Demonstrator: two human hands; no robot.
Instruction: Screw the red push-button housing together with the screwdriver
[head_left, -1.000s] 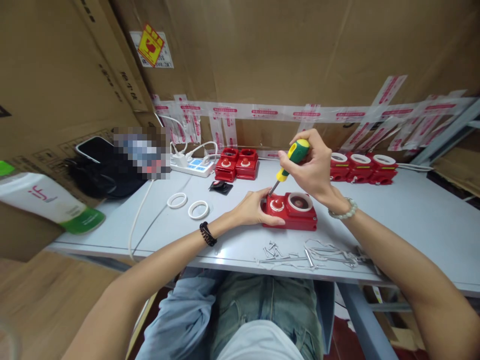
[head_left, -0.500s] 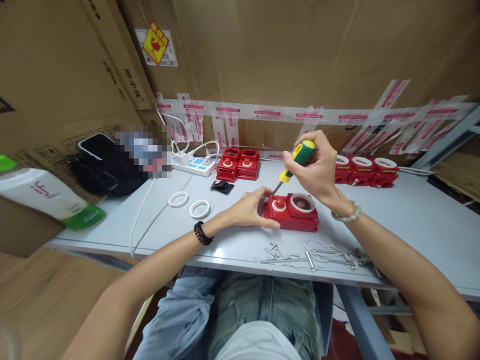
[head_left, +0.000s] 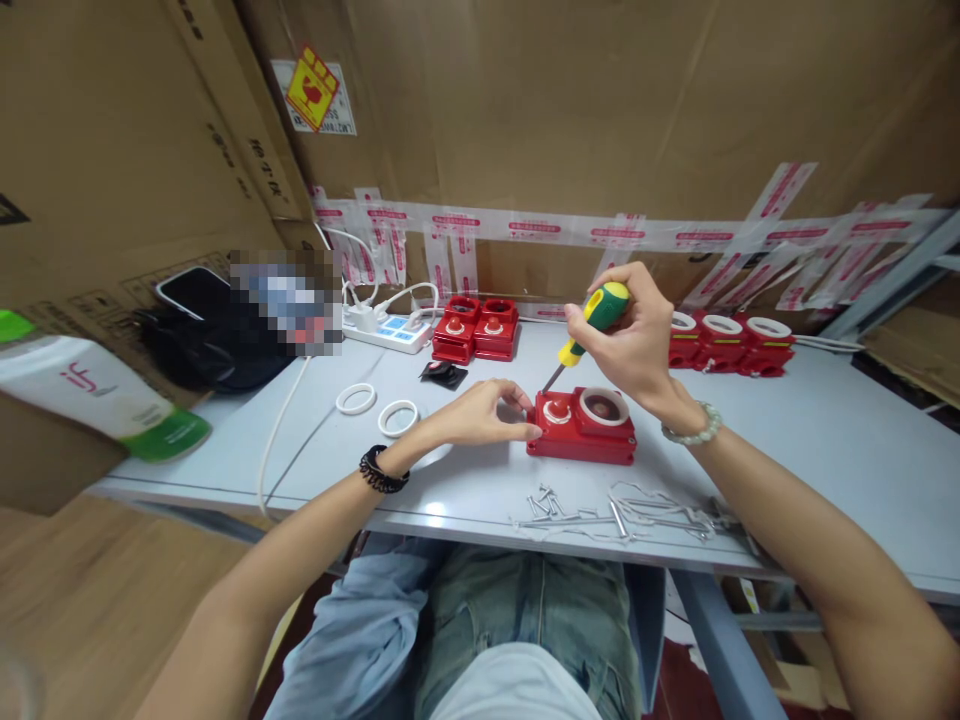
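Note:
My right hand (head_left: 628, 335) grips the green-and-yellow handle of a screwdriver (head_left: 600, 312). The screwdriver slants down to the left, its tip at the back left corner of a red alarm-like box (head_left: 581, 445). That box carries a small red dome (head_left: 557, 408) and a round opening with a white ring (head_left: 604, 406). At the box's left end, my left hand (head_left: 487, 412) steadies it between thumb and fingertips. Several loose screws (head_left: 551, 502) lie in front of the box, beside metal rods and tangled pale strings (head_left: 652, 510).
Two white rings (head_left: 356, 399) and a small black packet (head_left: 444, 375) lie left of the hands. Similar red boxes (head_left: 496, 330) stand behind, others (head_left: 724, 342) at right. A power strip (head_left: 394, 330), a white-green tube (head_left: 97, 395) and tall cardboard (head_left: 525, 120) border the white table (head_left: 840, 450).
My left hand has slid a little to the left, its thumb drawn back from the box's front side to its left end. The right hand and screwdriver have barely moved.

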